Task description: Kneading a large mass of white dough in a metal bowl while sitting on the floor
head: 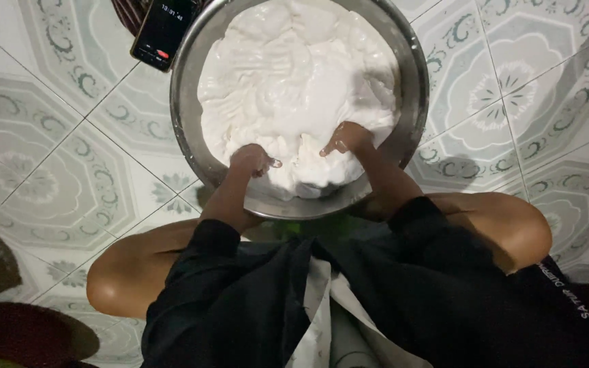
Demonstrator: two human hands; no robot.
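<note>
1. Left hand (252, 161) and right hand (346, 139) press curled fingers into white dough (294, 82), gripping its near edge.
2. The dough fills a steel basin (414, 82) on the tiled floor (49, 136).
3. A phone (161, 31) lies at the basin's far-left rim.

bowl (414, 75) top cut off | phone (161, 31) top cropped | fingertips (262, 165) in dough (294, 82)

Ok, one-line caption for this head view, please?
Both hands, left hand and right hand, press into white dough in a metal basin on a patterned tile floor, phone beside it.
</note>
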